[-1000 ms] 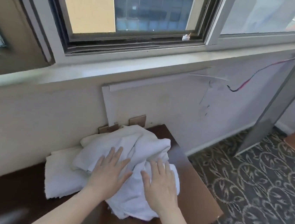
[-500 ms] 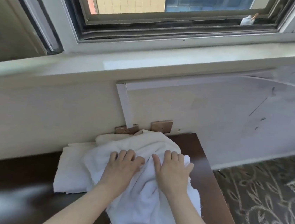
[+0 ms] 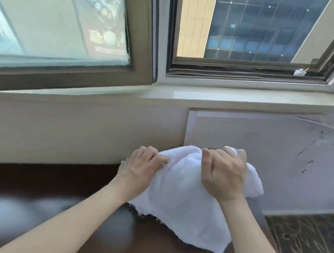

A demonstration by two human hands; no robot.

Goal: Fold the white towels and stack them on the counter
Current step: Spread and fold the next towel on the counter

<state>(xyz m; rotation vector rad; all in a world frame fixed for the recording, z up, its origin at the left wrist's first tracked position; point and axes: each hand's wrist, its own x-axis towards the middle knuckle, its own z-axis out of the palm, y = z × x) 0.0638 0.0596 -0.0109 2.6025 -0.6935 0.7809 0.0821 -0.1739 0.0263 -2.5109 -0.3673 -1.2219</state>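
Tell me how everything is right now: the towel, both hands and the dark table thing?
white towel, crumpled, not folded yet, far end held up, near edge lying on the counter
left hand, fingers curled, pinching the towel
right hand, fingers curled, gripping the towel
counter, dark and shiny, towel resting on it

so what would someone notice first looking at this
At the centre, the left hand and right hand grip a bunched white towel, whose frayed lower edge drapes over the dark brown counter. Above, a wide window fills the upper half, showing a building outside.
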